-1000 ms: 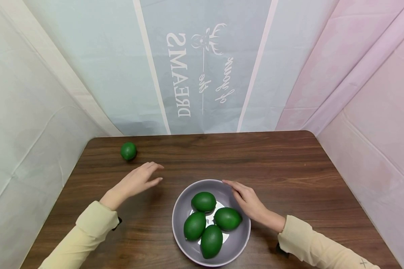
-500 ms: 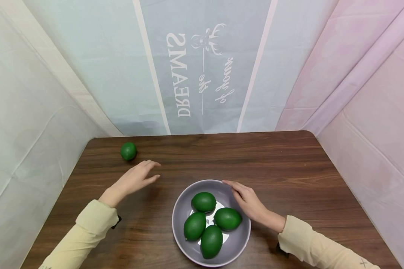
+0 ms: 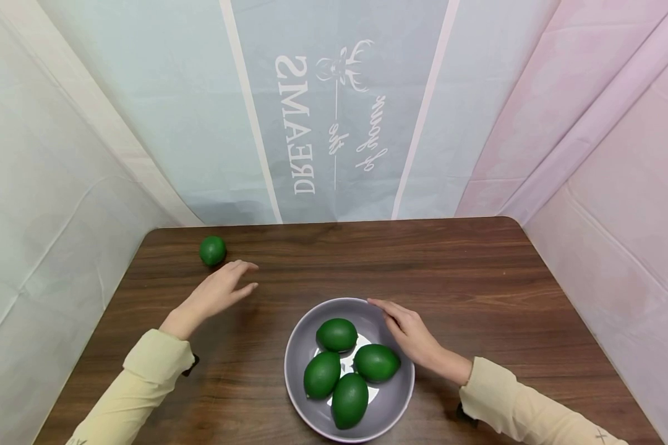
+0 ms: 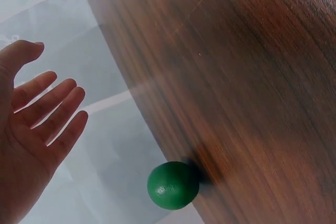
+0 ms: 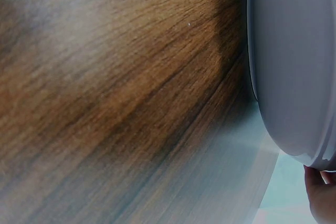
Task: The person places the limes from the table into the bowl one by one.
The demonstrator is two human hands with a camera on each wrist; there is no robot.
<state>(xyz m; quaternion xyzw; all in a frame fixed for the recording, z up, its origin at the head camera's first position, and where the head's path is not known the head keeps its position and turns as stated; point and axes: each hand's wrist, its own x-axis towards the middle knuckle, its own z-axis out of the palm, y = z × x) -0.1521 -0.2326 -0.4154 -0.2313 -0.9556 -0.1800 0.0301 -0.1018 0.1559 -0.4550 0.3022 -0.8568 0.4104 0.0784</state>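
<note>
Several green lemons (image 3: 336,334) lie in a round grey bowl (image 3: 294,371) on the table. My right hand (image 3: 414,337) holds the bowl's right far rim, thumb on the inner side and fingers along the edge. In the right wrist view the bowl's outer wall (image 5: 294,61) fills the right side, with fingertips (image 5: 314,177) at its rim. One more green lemon (image 3: 213,250) sits near the far left corner of the table. Just to the near right of it hovers my left hand (image 3: 217,292), fingers spread loosely and nothing in them. The left wrist view shows its palm facing the camera.
The brown wood-grain table (image 3: 451,272) ends at a light blue printed cloth (image 3: 200,123) behind. White cloth (image 3: 44,185) hangs at the left and pinkish cloth (image 3: 618,154) at the right.
My left hand has moved a little left and away from me, closer to the lone lemon. The right hand, bowl and lemons have stayed in place.
</note>
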